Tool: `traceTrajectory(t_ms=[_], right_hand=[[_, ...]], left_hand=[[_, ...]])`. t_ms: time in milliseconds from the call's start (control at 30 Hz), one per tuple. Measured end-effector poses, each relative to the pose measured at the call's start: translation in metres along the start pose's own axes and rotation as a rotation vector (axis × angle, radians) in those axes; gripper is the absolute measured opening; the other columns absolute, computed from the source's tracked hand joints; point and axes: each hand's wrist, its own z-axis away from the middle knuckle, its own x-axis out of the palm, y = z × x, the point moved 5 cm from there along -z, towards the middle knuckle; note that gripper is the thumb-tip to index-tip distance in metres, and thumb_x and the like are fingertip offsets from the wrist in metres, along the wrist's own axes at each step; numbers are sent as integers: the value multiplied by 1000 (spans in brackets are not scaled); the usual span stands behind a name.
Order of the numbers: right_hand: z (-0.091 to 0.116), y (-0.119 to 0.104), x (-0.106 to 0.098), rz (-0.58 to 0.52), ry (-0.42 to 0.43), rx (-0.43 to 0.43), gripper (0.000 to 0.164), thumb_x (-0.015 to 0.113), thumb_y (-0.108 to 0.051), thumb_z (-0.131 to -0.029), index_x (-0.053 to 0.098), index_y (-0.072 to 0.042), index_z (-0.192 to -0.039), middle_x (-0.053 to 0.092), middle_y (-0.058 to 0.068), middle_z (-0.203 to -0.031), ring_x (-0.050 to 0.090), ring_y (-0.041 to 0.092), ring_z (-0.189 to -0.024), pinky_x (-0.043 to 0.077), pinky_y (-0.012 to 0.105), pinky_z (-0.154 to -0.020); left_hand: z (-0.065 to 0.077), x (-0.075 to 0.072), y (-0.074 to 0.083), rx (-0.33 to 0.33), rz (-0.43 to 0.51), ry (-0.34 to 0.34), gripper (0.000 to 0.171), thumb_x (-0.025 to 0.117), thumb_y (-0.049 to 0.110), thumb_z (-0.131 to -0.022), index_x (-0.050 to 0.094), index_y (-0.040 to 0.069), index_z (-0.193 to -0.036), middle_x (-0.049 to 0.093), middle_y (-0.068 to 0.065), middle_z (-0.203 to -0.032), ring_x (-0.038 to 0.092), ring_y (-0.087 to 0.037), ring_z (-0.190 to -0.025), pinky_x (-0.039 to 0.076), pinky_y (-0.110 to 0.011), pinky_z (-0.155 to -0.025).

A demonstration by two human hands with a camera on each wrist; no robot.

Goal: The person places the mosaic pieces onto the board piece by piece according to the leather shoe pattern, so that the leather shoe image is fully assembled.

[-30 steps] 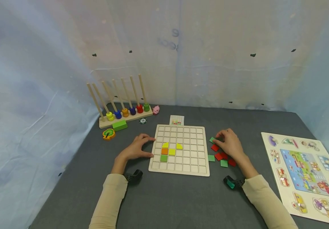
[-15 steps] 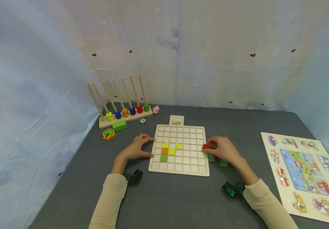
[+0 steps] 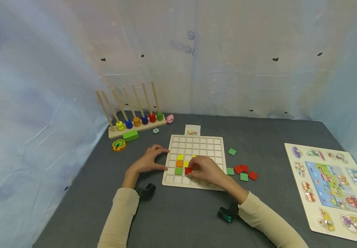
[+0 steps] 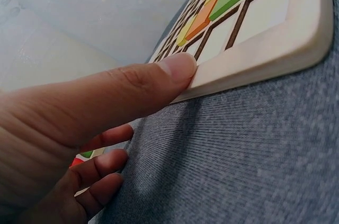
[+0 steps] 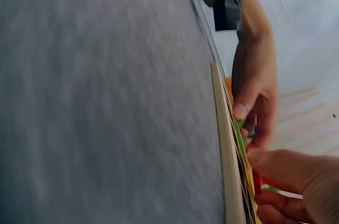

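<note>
A wooden grid board [image 3: 209, 140] lies on the table. My left hand [image 3: 148, 159] touches its left edge with spread thumb and index finger; in the left wrist view the thumb [image 4: 159, 75] presses on the rim. Over the board, my right hand [image 3: 207, 169] pinches a red square tile [image 3: 188, 170], close over the cells right of a green tile [image 3: 178, 171]. An orange tile [image 3: 179, 163] sits above the green one, with a yellow tile [image 3: 180, 157] beyond it. Another yellow tile [image 3: 186, 164] lies beside the orange; one more is mostly hidden behind the right hand.
Loose red tiles [image 3: 253, 175] and green tiles [image 3: 232, 152] lie right of the board. A pattern card [image 3: 192, 129] sits behind it. A peg abacus [image 3: 141, 127], green block [image 3: 130, 135], tree piece [image 3: 119, 145] and pink pig [image 3: 170, 119] stand at back left; a picture puzzle [image 3: 318, 206] lies right.
My right hand has left the loose tiles, picked up a red tile and carried it left over the board. The left hand has stayed at the board's left edge.
</note>
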Motion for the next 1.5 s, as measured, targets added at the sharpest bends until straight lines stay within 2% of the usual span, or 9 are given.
traceTrajectory(t_ms=[233, 567, 733, 967, 1133, 1367, 1500], right_hand=[[-2, -6, 4, 62, 7, -65, 13, 78, -21, -76, 72, -12, -82, 65, -3, -80, 56, 10, -76, 46, 28, -73], [-1, -3, 4, 86, 27, -58, 10, 76, -21, -78, 73, -13, -83, 63, -4, -80, 54, 8, -74, 46, 26, -68], [7, 8, -12, 47, 73, -44, 11, 73, -19, -81, 70, -12, -88, 63, -2, -85, 56, 9, -75, 47, 25, -66], [31, 35, -53, 24, 110, 0, 14, 72, -14, -82, 68, -8, -94, 63, 2, -90, 57, 13, -76, 49, 31, -66], [54, 53, -77, 33, 53, 55, 21, 72, -14, -82, 67, -7, -100, 61, 5, -96, 57, 21, -80, 48, 40, -68], [78, 69, -92, 58, -91, 138, 36, 77, -18, -77, 64, -7, -109, 58, 7, -102, 53, 22, -85, 45, 38, -71], [87, 74, -92, 58, -169, 154, 35, 75, -17, -79, 63, -7, -111, 57, 7, -105, 53, 19, -86, 45, 35, -71]], left_hand=[[0, 0, -1, 5, -3, -2, 68, 77, 40, -75, 49, 22, -135, 37, -9, -134, 32, -30, -121, 29, -55, -100], [0, 1, -3, -2, -10, -5, 70, 77, 42, -74, 49, 22, -135, 36, -9, -135, 32, -30, -122, 29, -56, -100], [-1, 1, -4, -9, -6, -8, 70, 77, 41, -74, 49, 24, -135, 35, -7, -136, 31, -28, -123, 28, -54, -101], [-1, 1, -3, -7, -4, -8, 70, 77, 41, -74, 49, 22, -135, 36, -8, -136, 32, -29, -122, 29, -55, -100], [0, 0, -2, -14, -6, -8, 70, 78, 39, -74, 49, 22, -135, 36, -8, -135, 32, -29, -122, 28, -54, -101], [0, 0, -2, -6, -7, -9, 69, 77, 39, -74, 49, 22, -135, 36, -9, -135, 32, -29, -122, 29, -55, -100], [-1, 0, -2, -12, -1, -10, 70, 77, 40, -74, 49, 22, -135, 36, -8, -135, 31, -29, -122, 28, -55, -101]])
